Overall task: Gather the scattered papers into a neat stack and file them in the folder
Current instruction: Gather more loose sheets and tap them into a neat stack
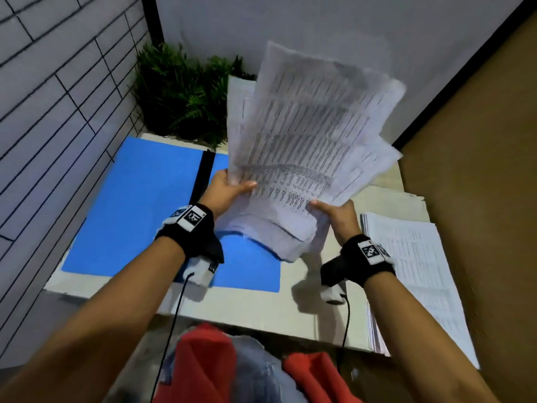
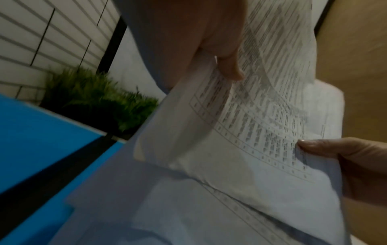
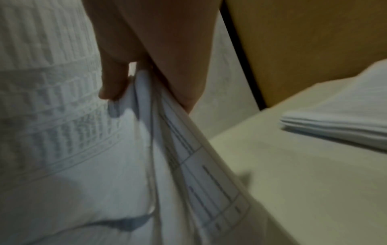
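Note:
I hold a loose, fanned bundle of printed papers (image 1: 305, 146) upright above the table. My left hand (image 1: 229, 187) grips its left lower edge, thumb on the front sheet. My right hand (image 1: 334, 212) pinches the right lower edge. In the left wrist view the left thumb (image 2: 228, 66) presses the printed papers (image 2: 251, 132), and the right hand's thumb (image 2: 326, 147) shows at the right. In the right wrist view my right hand (image 3: 125, 86) clamps several sheets (image 3: 178, 157). An open blue folder (image 1: 139, 210) with a black spine lies flat below and to the left; the bundle's lower edges hang over its right half.
A second pile of printed sheets (image 1: 412, 271) lies on the white table (image 1: 261, 303) at the right. A green potted plant (image 1: 183, 94) stands at the back. A tiled wall (image 1: 52, 97) is at the left, a tan wall (image 1: 479, 141) at the right.

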Demonstrator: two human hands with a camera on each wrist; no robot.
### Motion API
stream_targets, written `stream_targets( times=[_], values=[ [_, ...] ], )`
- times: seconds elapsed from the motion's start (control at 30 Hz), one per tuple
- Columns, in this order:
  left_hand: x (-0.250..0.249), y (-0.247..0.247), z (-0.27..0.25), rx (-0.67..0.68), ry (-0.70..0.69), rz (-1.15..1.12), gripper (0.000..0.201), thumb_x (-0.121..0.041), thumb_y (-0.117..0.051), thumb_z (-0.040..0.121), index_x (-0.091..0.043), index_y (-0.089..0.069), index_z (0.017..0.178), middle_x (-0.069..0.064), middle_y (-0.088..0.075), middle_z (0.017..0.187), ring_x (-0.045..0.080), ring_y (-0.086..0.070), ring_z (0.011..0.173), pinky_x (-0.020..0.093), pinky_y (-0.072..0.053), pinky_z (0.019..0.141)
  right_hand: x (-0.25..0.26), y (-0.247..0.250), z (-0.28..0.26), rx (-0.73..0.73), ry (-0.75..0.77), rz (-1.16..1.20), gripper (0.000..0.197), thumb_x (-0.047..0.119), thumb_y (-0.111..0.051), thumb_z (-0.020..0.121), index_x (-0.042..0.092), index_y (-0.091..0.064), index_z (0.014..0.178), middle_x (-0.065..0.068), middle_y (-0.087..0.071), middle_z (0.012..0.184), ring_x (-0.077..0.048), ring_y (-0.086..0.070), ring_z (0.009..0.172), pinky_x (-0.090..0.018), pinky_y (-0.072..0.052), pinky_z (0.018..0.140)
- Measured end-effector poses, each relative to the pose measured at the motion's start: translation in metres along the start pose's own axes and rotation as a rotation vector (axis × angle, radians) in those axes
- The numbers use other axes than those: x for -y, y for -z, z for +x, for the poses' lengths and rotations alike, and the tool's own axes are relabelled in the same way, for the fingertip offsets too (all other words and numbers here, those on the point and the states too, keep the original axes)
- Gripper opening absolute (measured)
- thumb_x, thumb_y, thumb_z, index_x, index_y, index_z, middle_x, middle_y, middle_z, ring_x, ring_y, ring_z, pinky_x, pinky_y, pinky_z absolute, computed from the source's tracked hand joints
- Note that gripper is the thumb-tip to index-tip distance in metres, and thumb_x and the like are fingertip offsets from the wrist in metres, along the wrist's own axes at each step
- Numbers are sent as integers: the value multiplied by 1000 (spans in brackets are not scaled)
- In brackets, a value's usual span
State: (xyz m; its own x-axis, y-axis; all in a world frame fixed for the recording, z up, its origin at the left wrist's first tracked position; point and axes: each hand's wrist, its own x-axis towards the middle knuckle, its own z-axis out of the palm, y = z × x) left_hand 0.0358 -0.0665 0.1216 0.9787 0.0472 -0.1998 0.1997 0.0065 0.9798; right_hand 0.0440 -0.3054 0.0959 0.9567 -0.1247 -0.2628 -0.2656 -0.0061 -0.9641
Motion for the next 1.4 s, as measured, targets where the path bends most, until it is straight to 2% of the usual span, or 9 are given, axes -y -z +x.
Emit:
stream_targets(
  times=[0.17, 0.3, 0.47, 0.67, 0.87, 1.0, 1.07, 1.23, 1.4],
  values=[
    [-26, -1, -15, -24, -158, -42, 39, -5, -76, 69, -14, -58, 102, -2, -62, 105, -14, -64, 73, 7, -52, 75, 25, -5, -13, 41, 185, 12, 33, -9, -70, 71, 16, -63, 91, 6, -71, 87, -3, -67, 77, -21, -55, 78],
    [-29, 4, -28, -21, -158, -82, 47, -30, -79, 52, -24, -61, 96, -7, -66, 96, -3, -67, 85, 25, -53, 88, 31, -3, -19, 98, 213, -17, 23, -5, -69, 74, 15, -65, 84, 17, -73, 68, 4, -67, 68, -16, -55, 70],
    [-36, 3, -36, -35, -166, -54, 28, 0, -71, 73, -12, -64, 96, -3, -64, 91, 7, -63, 88, 48, -46, 100, 35, 2, -24, 101, 220, 3, 17, -5, -67, 75, 10, -66, 84, 15, -73, 64, 0, -69, 64, -18, -56, 67],
    [-44, 14, -46, 129, -240, -57, 64, -52, -85, 33, -28, -66, 89, -8, -71, 87, 7, -66, 88, 25, -56, 81, 44, 13, -29, 178, 240, 3, 29, -11, -68, 70, 15, -64, 84, 13, -74, 70, 1, -68, 70, -16, -57, 71],
    [-32, -1, -49, 5, -167, -8, 27, 3, -68, 74, -17, -62, 92, -1, -65, 90, 22, -61, 93, 54, -44, 100, 34, -3, -47, 152, 229, 21, 28, -11, -64, 75, 17, -62, 81, 1, -67, 84, -18, -61, 86, -33, -54, 85],
    [-44, 4, -52, 22, -260, -121, 37, -26, -83, 55, -22, -67, 87, -9, -74, 79, 21, -66, 90, 41, -54, 88, 35, -6, -53, 106, 278, 104, 25, -9, -63, 77, 16, -63, 82, 12, -72, 70, -2, -66, 72, -18, -56, 70],
    [-42, 6, -51, 62, -241, -115, 51, -37, -84, 47, -24, -66, 93, -9, -74, 85, 18, -67, 92, 36, -56, 86, 33, -6, -54, 111, 255, 81, 22, -4, -65, 77, 13, -63, 90, 5, -72, 83, -11, -66, 83, -25, -57, 77],
    [-30, 3, -47, -43, -187, -64, 31, -3, -66, 78, -8, -61, 108, -2, -66, 95, 27, -62, 102, 49, -45, 101, 37, -11, -54, 71, 227, 52, 20, -6, -60, 81, 9, -59, 95, 0, -64, 86, -14, -61, 79, -32, -52, 83],
    [-42, 9, -47, -4, -258, -37, 24, 1, -66, 77, -19, -64, 91, -19, -73, 71, -3, -68, 76, 21, -57, 78, 50, -10, -52, 77, 299, 59, 21, -6, -61, 81, 10, -55, 94, 3, -63, 86, 6, -65, 67, -13, -55, 67]
  ],
)
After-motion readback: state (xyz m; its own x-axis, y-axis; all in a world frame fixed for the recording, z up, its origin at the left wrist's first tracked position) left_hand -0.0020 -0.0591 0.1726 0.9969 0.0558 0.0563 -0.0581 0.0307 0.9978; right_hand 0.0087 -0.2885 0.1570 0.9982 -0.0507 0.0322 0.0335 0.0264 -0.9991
